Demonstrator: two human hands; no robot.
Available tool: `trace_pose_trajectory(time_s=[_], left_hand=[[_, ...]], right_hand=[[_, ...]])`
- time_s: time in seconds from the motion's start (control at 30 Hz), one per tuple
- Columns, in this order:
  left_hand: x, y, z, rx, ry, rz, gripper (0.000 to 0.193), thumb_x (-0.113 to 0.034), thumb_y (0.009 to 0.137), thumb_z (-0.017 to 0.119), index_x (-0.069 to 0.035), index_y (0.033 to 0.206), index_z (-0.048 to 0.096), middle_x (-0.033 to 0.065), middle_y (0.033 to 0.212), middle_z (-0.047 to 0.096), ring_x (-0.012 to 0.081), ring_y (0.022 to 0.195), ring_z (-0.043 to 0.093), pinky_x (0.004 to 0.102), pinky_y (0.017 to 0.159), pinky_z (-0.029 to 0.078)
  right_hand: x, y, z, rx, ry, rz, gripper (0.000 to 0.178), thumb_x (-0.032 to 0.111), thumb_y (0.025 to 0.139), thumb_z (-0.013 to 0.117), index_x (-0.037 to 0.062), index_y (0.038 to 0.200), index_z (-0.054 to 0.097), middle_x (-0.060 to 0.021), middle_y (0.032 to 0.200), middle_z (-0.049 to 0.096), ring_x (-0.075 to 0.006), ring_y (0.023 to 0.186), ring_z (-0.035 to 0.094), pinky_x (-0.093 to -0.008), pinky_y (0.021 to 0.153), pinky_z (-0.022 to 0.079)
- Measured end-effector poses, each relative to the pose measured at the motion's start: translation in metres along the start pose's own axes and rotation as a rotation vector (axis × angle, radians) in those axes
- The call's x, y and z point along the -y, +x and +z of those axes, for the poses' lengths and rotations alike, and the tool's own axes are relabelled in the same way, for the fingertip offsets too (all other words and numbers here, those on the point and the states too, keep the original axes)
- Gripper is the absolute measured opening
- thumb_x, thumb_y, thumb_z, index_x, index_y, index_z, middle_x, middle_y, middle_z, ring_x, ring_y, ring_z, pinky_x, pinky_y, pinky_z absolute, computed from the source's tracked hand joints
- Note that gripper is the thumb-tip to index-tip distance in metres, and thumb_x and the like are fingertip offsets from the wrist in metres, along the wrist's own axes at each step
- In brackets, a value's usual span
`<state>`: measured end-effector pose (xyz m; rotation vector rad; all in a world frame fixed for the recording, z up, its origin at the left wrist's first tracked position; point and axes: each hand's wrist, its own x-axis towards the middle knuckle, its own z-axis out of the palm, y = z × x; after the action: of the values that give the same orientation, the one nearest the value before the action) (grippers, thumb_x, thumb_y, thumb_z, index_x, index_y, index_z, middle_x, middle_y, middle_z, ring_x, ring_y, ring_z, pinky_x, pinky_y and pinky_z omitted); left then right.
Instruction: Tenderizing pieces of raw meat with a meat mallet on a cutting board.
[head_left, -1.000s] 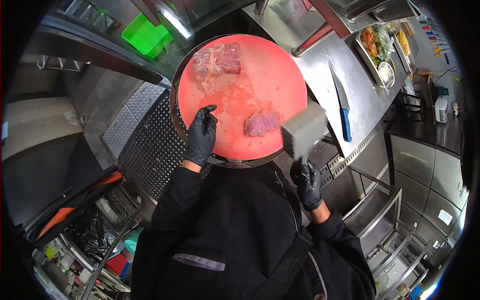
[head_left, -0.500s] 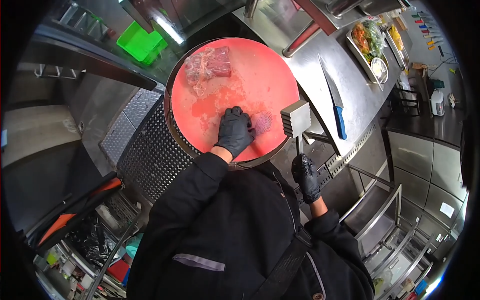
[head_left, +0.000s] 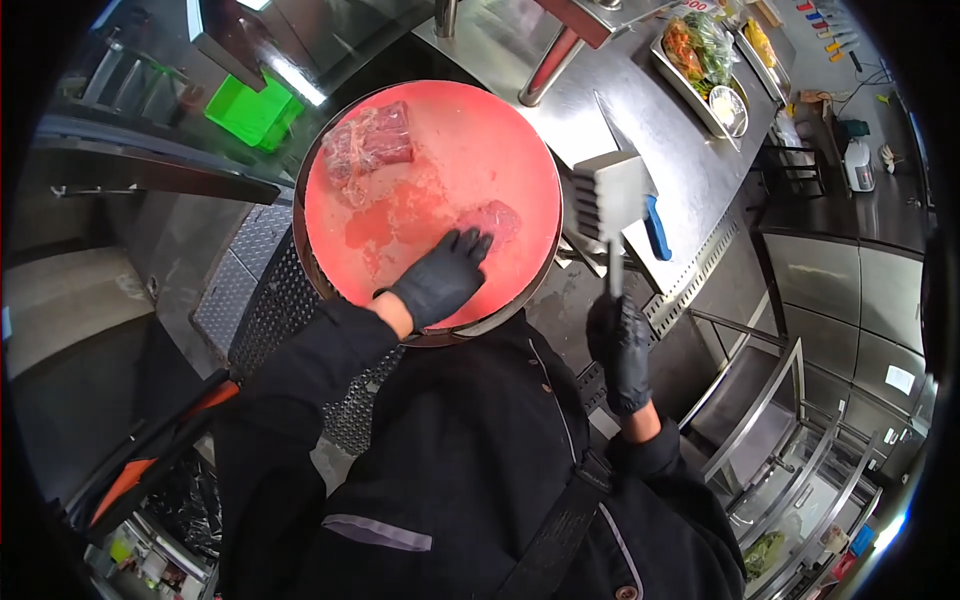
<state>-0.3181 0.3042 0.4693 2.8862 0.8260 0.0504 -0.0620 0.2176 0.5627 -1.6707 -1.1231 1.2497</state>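
Note:
A small flat piece of raw meat [head_left: 494,221] lies on the round red cutting board [head_left: 515,135]. My left hand [head_left: 440,277], in a black glove, reaches over the board, its outstretched fingertips at the meat's near left edge. Right of the board, my right hand [head_left: 620,350], also in a black glove, is wrapped round the handle of a metal meat mallet [head_left: 622,195]. Its square ridged head is up in the air, apart from the meat. A larger block of red meat in clear plastic wrap [head_left: 370,148] rests on the board's far left, beside a wet reddish smear.
A long knife with a blue handle [head_left: 656,228] lies on the steel counter [head_left: 640,110], partly behind the mallet head. Metal trays of vegetables [head_left: 695,65] stand farther back. A green plastic bin [head_left: 252,108] is at the far left, and a metal rack [head_left: 745,400] at the right.
The mallet has come up, nearer the camera. My left hand has moved to the meat's near left edge, its fingers now stretched out. The whole view has shifted slightly.

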Motion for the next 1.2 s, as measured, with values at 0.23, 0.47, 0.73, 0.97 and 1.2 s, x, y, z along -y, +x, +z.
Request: trace_pose_trajectory(time_s=[0.23,0.47,0.73,0.97,1.2], left_hand=[[-0.041,-0.044,-0.005,-0.177,-0.339,-0.200,0.013,-0.013,0.076,0.059,-0.005,0.087,0.058,0.0166,0.118,0.053,0.0316,0.110,0.050,0.0440,0.094,0.039],[-0.031,-0.017,0.004,-0.465,-0.484,-0.483,0.030,-0.017,0.078,0.059,-0.005,0.106,0.055,0.0153,0.114,0.054,0.0326,0.104,0.051,0.0432,0.088,0.040],[-0.039,-0.007,0.016,-0.154,-0.332,-0.515,0.062,-0.039,0.080,0.058,-0.007,0.132,0.045,0.0207,0.133,0.039,0.0372,0.124,0.035,0.0478,0.103,0.027],[-0.058,-0.023,0.010,-0.188,-0.500,-0.394,0.051,-0.031,0.080,0.063,-0.007,0.124,0.052,0.0201,0.139,0.035,0.0364,0.129,0.032,0.0502,0.106,0.024],[-0.061,-0.027,0.019,-0.114,-0.413,-0.481,0.061,-0.035,0.080,0.061,-0.005,0.130,0.044,0.0191,0.144,0.030,0.0348,0.135,0.026,0.0526,0.107,0.022]], right_hand=[[-0.062,-0.009,0.012,-0.167,0.328,-0.029,0.017,0.018,0.089,0.053,0.0033,0.096,0.059,-0.0088,0.085,0.060,-0.0170,0.076,0.056,-0.0322,0.066,0.045],[-0.132,0.037,0.007,0.268,-0.322,0.063,0.042,0.039,0.096,0.046,0.0035,0.077,0.059,-0.0015,0.055,0.048,-0.0114,0.046,0.043,-0.0275,0.045,0.034],[-0.021,0.029,-0.012,0.274,0.165,0.684,0.047,0.051,0.095,0.039,0.0106,0.073,0.048,0.0005,0.050,0.039,-0.0097,0.039,0.035,-0.0252,0.037,0.024],[-0.095,0.037,0.013,0.067,-0.316,-0.325,0.019,0.024,0.092,0.055,0.0074,0.084,0.057,0.0006,0.066,0.050,-0.0156,0.066,0.052,-0.0246,0.058,0.040],[-0.032,0.061,-0.013,0.666,0.560,0.866,0.049,0.054,0.096,0.032,0.0133,0.071,0.044,0.0051,0.048,0.027,-0.0075,0.034,0.022,-0.0241,0.031,0.019]])
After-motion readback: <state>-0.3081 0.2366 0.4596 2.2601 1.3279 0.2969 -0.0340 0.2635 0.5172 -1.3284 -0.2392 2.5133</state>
